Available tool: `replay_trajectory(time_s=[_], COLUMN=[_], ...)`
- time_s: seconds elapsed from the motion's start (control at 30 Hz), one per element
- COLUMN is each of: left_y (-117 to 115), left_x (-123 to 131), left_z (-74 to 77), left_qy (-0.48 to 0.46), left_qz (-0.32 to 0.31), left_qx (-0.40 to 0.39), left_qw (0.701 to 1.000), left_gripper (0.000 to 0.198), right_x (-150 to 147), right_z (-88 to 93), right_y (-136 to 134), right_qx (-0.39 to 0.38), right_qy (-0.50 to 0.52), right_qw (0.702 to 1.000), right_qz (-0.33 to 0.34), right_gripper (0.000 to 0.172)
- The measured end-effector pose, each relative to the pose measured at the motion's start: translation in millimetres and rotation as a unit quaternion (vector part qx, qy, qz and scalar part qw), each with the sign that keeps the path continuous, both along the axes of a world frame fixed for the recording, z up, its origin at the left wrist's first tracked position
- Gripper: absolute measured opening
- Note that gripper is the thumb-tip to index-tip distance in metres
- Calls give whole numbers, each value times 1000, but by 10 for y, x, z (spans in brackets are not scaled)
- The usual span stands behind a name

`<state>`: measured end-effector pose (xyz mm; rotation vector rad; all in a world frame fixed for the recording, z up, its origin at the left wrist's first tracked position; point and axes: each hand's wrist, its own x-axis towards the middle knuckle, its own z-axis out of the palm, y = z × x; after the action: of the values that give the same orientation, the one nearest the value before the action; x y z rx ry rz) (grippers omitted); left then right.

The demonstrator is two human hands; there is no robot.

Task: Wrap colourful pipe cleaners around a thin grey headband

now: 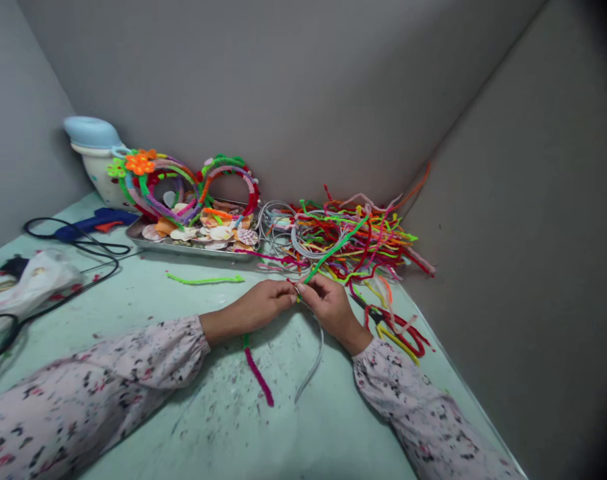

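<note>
A pale green table [328, 433], marked with dark smudges [246, 393], stands before me, hemmed in by plain grey walls: left wall [18, 133], back wall [283, 87] and right wall [523, 233]. Muted light falls unevenly, with soft shadow across the back wall's upper right.

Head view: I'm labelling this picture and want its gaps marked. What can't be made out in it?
All in the head view:
Grey band: far end hidden by the fingers of the left hand and right hand.
Green bit beyond the magenta strip: far end hidden by the left wrist.
White bag: cut off by the left edge.
Dark specks on the table: too small to identify.
</note>
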<state>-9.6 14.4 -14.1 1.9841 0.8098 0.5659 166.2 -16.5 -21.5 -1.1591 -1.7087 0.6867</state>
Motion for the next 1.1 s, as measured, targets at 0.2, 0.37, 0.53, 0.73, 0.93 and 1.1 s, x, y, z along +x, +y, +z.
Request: replay_trajectory(time_s=[0.2,0.37,0.53,0.73,0.93,1.1], left_y=[11,-1,-11,-1,21,-10], left_x=[17,31,37,36,27,17], left_z=[0,14,13,-10,-69,-110], left_qy=[-6,10,15,10,-32,-34], left_qz=[4,20,27,38,38,50], left_qx=[6,13,26,19,-26,-13], left_qw=[1000,1000,999,999,998,998], left_gripper=[22,22,24,25,19,12], right_x=[-8,-19,-25,-5,-8,-21], right_z=[3,27,43,-17,-38,-20], right_y=[-11,-19,-26,6,50,61], right_qx=[30,48,56,18,-60,-96], right_qy=[-25,-44,-43,-7,73,112], right_qw=[999,998,997,1000,994,988], right_qz=[-20,-9,-1,1,48,53], right_gripper=[20,19,18,14,13,13])
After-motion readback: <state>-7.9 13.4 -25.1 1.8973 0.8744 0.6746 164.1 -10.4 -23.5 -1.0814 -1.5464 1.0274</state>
